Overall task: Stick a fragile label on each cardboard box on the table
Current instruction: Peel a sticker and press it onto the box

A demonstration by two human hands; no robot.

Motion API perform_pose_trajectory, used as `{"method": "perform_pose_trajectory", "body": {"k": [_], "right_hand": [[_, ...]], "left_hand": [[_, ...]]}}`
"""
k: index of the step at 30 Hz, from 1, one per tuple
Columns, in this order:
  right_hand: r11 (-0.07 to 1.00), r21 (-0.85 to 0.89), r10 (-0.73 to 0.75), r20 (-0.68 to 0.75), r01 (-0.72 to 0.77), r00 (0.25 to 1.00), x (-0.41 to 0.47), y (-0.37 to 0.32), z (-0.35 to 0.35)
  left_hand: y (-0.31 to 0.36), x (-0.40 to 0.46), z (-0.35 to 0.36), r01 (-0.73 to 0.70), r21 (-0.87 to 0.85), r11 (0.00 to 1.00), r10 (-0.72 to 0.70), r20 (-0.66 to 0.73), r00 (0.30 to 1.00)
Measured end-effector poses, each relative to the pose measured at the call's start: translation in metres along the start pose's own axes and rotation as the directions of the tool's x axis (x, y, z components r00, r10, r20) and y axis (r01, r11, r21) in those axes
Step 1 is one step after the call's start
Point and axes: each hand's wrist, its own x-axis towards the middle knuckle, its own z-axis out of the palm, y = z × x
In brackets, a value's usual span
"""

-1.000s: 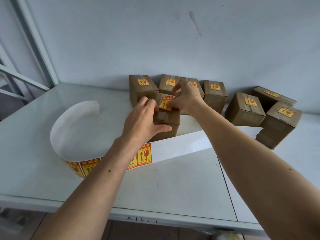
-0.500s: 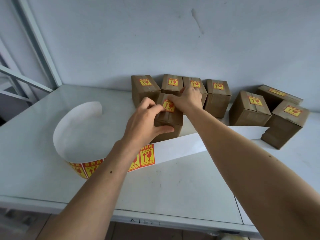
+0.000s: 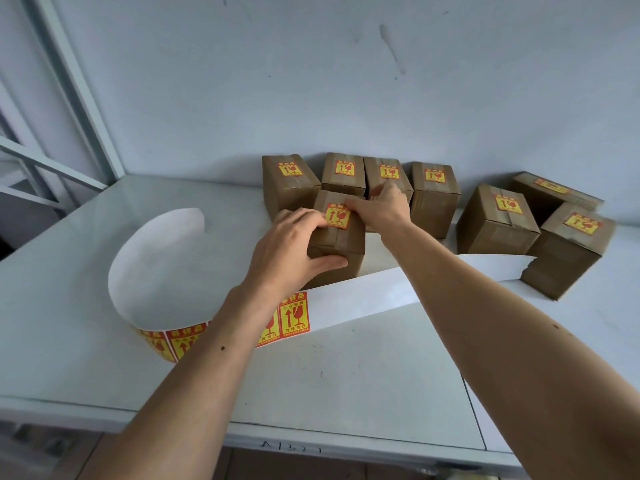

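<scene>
Box: a small brown cardboard box [image 3: 341, 242] stands upright on the table, near the middle, just in front of the far row. Its top flaps are sealed with clear tape.
Label: a yellow and red fragile label [image 3: 337, 216] lies on the box's top, slightly tilted, printed with a red arrow and a broken glass.
Left hand: the left hand [image 3: 289, 251] grips the box from the near left, fingers curled over the top edge and thumb along the near side.
Right hand: the right hand [image 3: 379, 209] reaches over from the right, its fingertips pressing on the right edge of the label; the fingers are bent, and whether they pinch the edge cannot be told.
Far row: four boxes [image 3: 384, 178] stand side by side against the wall, each with a label on top.
Right group: three more boxes [image 3: 497, 221] sit at the far right, turned at angles, each labelled.
Strip: a long white backing strip [image 3: 360, 296] stands on edge and curves across the table from the left to the right group, passing just in front of the held box. Unused labels [image 3: 294, 315] show on its near left part, under the left forearm.
Table: a pale table [image 3: 346, 375] with a few dark marks near the front.
Wall: a pale blue wall [image 3: 311, 81] rises behind the boxes.
</scene>
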Motion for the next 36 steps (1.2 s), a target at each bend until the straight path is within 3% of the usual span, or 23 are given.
{"method": "perform_pose_trajectory", "body": {"k": [8, 14, 22, 31, 36], "right_hand": [[0.995, 0.073, 0.052, 0.251, -0.073, 0.967, -0.026, 0.007, -0.016], [0.997, 0.059, 0.045, 0.105, -0.052, 0.993, -0.024, -0.001, -0.008], [0.974, 0.173, 0.095, 0.280, -0.147, 0.955, -0.036, 0.005, -0.017], [0.980, 0.199, 0.001, 0.145, -0.030, 0.989, -0.040, 0.013, -0.019], [0.970, 0.241, -0.049, 0.219, -0.006, 0.974, -0.050, 0.021, -0.028]], "left_hand": [[0.000, 0.000, 0.000, -0.002, 0.000, 1.000, 0.002, -0.040, 0.999], [0.003, 0.000, -0.002, 0.017, -0.008, 1.000, -0.017, -0.049, 0.999], [0.003, 0.000, -0.002, 0.040, -0.006, 0.999, -0.040, -0.042, 0.998], [0.007, -0.001, -0.001, 0.006, -0.030, 1.000, -0.005, 0.016, 1.000], [0.010, -0.001, 0.000, 0.032, 0.003, 0.999, -0.032, 0.027, 0.999]]}}
